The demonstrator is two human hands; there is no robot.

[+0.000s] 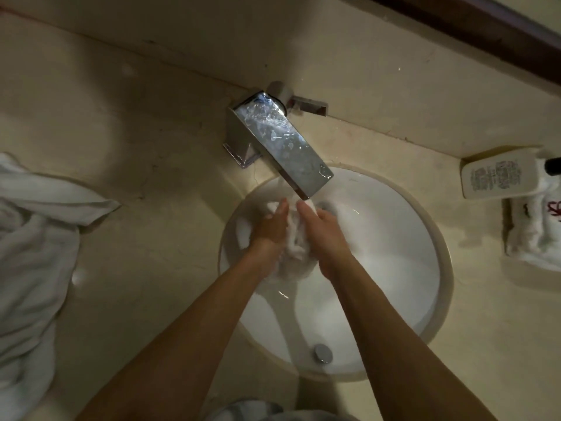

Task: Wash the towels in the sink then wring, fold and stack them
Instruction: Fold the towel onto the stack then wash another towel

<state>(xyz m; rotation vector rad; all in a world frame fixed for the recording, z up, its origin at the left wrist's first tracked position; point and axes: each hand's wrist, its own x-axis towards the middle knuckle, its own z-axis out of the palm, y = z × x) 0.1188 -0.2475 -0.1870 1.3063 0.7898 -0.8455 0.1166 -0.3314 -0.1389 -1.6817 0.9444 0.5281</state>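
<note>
A heap of crumpled white towels (33, 238) lies at the far left of the beige stone worktop (145, 268), well apart from the round white ceramic sink (394, 268) set into it. Above the basin's far rim, a rectangular chrome faucet (282, 147) reaches out from the back wall, its outlet directly over the person's fingertips; whether water is running cannot be told. Inside the sink, the left hand (270, 229) and the right hand (321, 235) are pressed against opposite sides of a wet, bunched white towel (296, 247), fingers curled round the cloth and gripping it between them. Both bare forearms reach in from the bottom edge. A round chrome overflow cap (322, 353) sits on the basin's near wall. At the far right, a white plastic bottle with printed text (498, 177) lies on its side on the worktop, just beside a white cloth with red markings (537, 232).
</note>
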